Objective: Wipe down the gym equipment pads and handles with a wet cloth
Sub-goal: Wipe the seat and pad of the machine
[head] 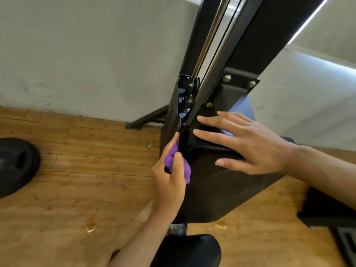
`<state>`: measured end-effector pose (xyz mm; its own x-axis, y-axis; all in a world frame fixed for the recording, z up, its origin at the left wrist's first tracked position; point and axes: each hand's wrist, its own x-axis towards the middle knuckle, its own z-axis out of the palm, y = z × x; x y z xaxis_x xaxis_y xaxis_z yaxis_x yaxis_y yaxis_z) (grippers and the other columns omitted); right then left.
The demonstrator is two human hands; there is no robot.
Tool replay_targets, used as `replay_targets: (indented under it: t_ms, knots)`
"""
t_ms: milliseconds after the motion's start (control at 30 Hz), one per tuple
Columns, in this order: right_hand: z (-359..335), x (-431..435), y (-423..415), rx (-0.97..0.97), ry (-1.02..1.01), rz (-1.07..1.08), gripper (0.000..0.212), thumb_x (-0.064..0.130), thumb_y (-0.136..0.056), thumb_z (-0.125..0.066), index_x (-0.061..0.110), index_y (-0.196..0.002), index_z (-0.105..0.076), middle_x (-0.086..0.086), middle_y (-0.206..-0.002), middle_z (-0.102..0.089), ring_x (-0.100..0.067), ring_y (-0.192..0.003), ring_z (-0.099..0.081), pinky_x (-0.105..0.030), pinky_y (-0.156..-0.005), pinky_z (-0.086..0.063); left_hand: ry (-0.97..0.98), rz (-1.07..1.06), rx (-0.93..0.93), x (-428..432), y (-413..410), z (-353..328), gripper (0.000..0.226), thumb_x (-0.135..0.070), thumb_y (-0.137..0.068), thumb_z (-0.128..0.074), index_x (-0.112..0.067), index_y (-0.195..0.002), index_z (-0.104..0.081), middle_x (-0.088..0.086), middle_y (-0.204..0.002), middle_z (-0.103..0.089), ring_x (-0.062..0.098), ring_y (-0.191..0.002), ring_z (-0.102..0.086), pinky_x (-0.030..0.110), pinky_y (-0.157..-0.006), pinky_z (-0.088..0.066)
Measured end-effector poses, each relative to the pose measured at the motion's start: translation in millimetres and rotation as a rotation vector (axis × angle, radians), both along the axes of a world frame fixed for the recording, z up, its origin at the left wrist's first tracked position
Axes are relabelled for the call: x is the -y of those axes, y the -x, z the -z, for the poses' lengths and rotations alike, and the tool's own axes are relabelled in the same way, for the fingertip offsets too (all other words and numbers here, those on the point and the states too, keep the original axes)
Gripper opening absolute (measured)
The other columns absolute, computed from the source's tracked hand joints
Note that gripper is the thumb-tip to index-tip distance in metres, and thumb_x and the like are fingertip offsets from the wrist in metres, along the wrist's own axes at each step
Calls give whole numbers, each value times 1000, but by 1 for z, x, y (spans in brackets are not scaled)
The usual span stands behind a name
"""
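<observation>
A bunched purple cloth [178, 160] is gripped in my left hand [170, 178] and pressed against the left side of a black cable machine's base [217, 187]. My right hand [248, 143] lies flat on top of that base, fingers straight and spread, pointing left. Black uprights [256, 41] and chrome guide rods [210, 41] rise from the base toward the top of the view. A black padded seat [190, 249] shows at the bottom centre.
A black weight plate [15, 164] lies on the wooden floor [77, 180] at the left. A grey wall [86, 54] stands behind the machine. Another dark piece of equipment [331, 212] sits at the lower right.
</observation>
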<state>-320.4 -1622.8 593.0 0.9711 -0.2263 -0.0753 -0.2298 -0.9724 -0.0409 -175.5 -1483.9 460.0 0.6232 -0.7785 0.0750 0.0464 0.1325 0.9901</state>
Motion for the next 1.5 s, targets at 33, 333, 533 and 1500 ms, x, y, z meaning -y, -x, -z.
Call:
replay_targets:
  t_ms: [33, 333, 533, 1500]
  knots:
    - [-1, 1, 0, -1, -13, -6, 64, 54, -104, -36, 29, -162, -24, -6, -166, -27, -23, -150, -33, -46, -123, -28, -23, 6, -37, 1, -1, -6, 76, -64, -99, -43, 3, -124, -67, -9, -72, -67, 11, -75, -67, 48, -87, -56]
    - [3, 0, -4, 71, 48, -23, 63, 50, -104, -43, 16, -157, -37, -12, -158, -40, -25, -141, -43, -32, -118, -30, -6, 16, 85, -5, 0, 0, 37, -28, -103, -49, -26, -136, -66, 12, -126, -73, 25, -120, -69, 41, -103, -56]
    - [1, 1, -6, 94, -6, 0, 67, 48, -100, -52, 7, -153, -42, -10, -141, -56, -26, -127, -56, -45, -104, -47, -161, -24, -118, -5, 2, 2, 33, -42, -106, -45, -39, -132, -66, -10, -126, -72, 18, -118, -69, 51, -101, -56]
    - [2, -3, -5, 117, 27, 107, 69, 58, -95, -49, 9, -145, -49, -10, -131, -61, -25, -114, -58, -40, -100, -45, 93, 45, 263, 32, -10, -72, 32, -27, -107, -48, -13, -129, -66, -3, -107, -74, 2, -96, -71, 21, -87, -59]
